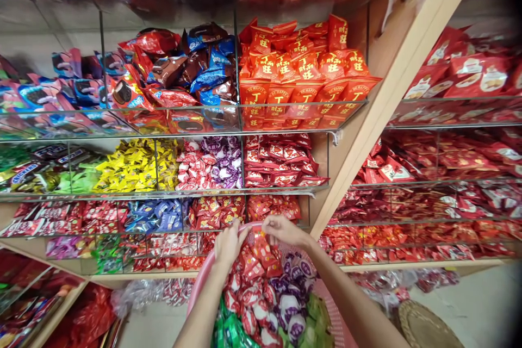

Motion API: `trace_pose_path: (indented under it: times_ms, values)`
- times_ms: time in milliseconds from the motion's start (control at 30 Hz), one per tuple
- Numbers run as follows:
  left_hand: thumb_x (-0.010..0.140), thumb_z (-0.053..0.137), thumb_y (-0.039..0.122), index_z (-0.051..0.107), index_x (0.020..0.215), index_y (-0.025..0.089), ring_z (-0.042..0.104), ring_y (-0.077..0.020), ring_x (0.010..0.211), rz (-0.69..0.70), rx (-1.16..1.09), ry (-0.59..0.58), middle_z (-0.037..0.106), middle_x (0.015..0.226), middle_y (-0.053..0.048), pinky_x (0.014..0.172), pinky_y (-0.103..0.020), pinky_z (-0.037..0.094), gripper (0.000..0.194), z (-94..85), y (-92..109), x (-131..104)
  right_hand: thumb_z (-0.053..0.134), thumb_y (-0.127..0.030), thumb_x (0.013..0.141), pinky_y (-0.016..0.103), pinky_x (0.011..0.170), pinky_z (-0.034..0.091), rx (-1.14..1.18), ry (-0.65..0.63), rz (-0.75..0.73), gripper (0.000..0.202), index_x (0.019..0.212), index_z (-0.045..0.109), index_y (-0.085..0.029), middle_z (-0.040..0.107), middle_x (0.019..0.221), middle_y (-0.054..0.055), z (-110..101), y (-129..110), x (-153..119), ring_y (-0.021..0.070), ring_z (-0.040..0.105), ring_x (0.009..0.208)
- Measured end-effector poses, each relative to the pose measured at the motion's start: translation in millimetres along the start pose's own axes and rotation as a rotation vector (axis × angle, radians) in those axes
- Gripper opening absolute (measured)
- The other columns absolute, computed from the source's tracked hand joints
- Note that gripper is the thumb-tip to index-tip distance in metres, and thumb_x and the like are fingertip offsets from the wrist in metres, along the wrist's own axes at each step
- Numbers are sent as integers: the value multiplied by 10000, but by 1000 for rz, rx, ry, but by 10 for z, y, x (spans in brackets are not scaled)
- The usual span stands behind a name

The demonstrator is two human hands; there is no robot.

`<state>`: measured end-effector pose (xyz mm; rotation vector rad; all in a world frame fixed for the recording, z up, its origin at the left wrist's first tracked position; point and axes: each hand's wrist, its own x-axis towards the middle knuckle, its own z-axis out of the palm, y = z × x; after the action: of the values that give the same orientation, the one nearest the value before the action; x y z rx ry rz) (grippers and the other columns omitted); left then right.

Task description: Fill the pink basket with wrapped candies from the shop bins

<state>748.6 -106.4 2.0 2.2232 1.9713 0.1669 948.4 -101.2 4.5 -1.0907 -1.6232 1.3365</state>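
A pink plastic basket (pixel 197 286) is in front of me, tilted toward the shelves and filled with wrapped sweets. My left hand (pixel 229 246) is closed on its far rim, thumb over the edge. Just to the right, my right hand (pixel 285 230) has its fingers curled together at the same rim, above red candy packets (pixel 261 255); what they pinch is hidden. Inside the basket lie red-and-white wrapped candies (pixel 250 296), purple-and-white candies (pixel 291 304), green packets (pixel 234 329) and olive-green packets (pixel 316 318).
Glass-fronted shelves hold orange-red snack bags (pixel 304 70), yellow sweets (pixel 136 166), blue packets (pixel 157 215) and red packets (pixel 277 206) beyond the basket. A wooden upright (pixel 391 103) divides the shelving. Plastic bags (pixel 141 293) and a round woven stool-like object (pixel 426 326) are low down.
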Motion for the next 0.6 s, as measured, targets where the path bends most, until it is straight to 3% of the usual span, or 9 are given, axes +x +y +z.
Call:
trace_pose_path:
  times_ms: [100,233,367,500,600]
  values:
    - [878,238,614,496,1156,236,656,-221,813,-6,3,0,689,888,-85,685,-284,428,536,-4,8,-2,531,-396,816,204,451,410,-65,-159,84,226,757,532,-177,536,484,-62,91,107,-25,106,530,427]
    - [873,228,624,501,1145,234,658,-219,812,-5,15,6,689,878,-85,683,-276,424,549,15,-3,7,497,-283,822,185,431,384,-185,-153,101,132,753,534,-177,509,462,-76,171,201,-23,103,530,413]
    - [872,207,631,503,1142,234,660,-228,795,23,25,28,691,859,-85,670,-283,427,564,44,-25,19,469,-276,831,177,438,373,-290,-141,70,152,741,538,-175,520,502,-65,198,202,-12,107,565,437]
    - [878,218,620,507,1147,237,660,-225,819,11,14,4,691,877,-84,696,-283,431,550,31,-19,17,408,-364,875,204,467,390,-319,6,15,251,771,546,-182,569,567,-44,135,120,15,102,534,419]
    - [883,229,606,516,1127,231,659,-223,833,-12,8,-13,692,880,-85,713,-284,431,532,-1,4,9,389,-391,892,230,542,406,-514,307,23,291,742,538,-191,602,648,-11,7,63,37,123,555,515]
